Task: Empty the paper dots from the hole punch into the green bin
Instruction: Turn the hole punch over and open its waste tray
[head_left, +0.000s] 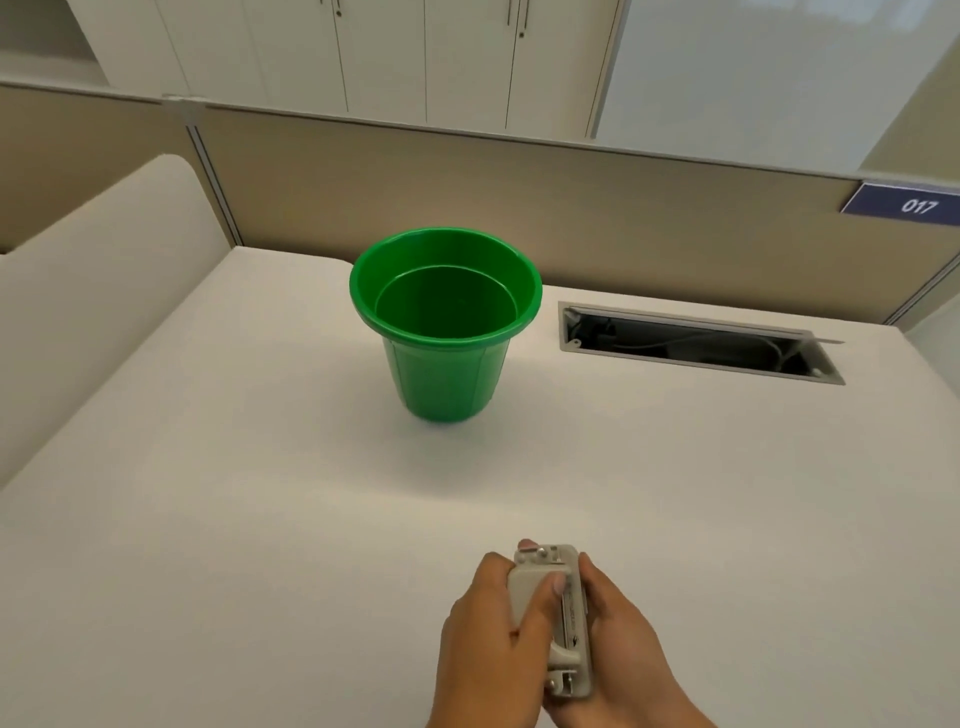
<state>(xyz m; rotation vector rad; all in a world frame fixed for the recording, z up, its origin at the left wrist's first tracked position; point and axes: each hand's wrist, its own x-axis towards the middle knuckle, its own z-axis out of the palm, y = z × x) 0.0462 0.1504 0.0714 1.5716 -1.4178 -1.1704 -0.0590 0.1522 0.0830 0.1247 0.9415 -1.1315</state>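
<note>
A round green bin (445, 364) stands upright on the white desk, its mouth open and its inside looking bare. Well in front of it, near the desk's front edge, both my hands hold a beige hole punch (566, 623) lengthwise, pointing away from me. My left hand (488, 639) wraps its left side with the thumb lying across the top. On the other side, my right hand (623, 649) cups the punch from the right and underneath. No paper dots are visible.
An open cable slot (701, 345) is cut into the desk to the right of the bin. Beige partition walls (519, 208) close off the back and left. A blue sign reading 017 (904, 205) hangs at the back right.
</note>
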